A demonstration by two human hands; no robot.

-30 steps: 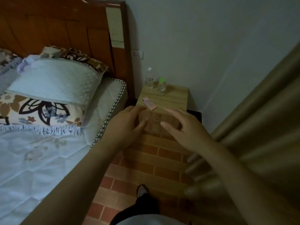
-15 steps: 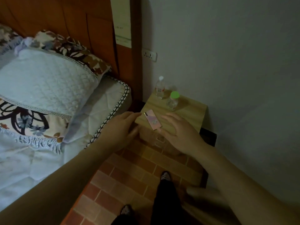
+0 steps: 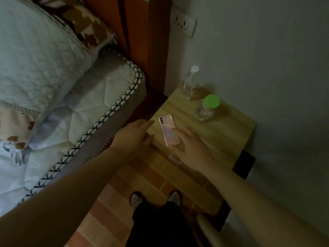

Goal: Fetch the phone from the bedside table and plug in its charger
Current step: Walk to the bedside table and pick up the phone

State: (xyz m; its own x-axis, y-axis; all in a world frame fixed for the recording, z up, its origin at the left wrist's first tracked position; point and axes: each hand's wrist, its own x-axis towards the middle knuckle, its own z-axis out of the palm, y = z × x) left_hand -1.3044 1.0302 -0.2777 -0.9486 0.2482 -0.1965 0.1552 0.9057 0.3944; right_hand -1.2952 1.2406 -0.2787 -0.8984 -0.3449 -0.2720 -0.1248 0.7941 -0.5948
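A pink phone (image 3: pixel 167 128) lies face down near the front left corner of the wooden bedside table (image 3: pixel 226 132). My right hand (image 3: pixel 190 145) rests on the phone's near end, with fingertips on its back and the thumb at its lower edge. My left hand (image 3: pixel 133 136) hovers just left of the phone at the table's left edge, fingers apart and holding nothing. A white wall socket (image 3: pixel 184 24) sits on the wall above the table. No charger or cable is in sight.
Two clear bottles stand at the back of the table, one with a white cap (image 3: pixel 190 82) and one with a green cap (image 3: pixel 206 108). The bed (image 3: pixel 99 107) with pillows lies to the left, against a wooden headboard. My feet (image 3: pixel 154 199) stand on brick-patterned floor.
The view has closed in on the table. My right hand has slid forward onto the phone's near end. My left hand has stayed beside the table's left edge.
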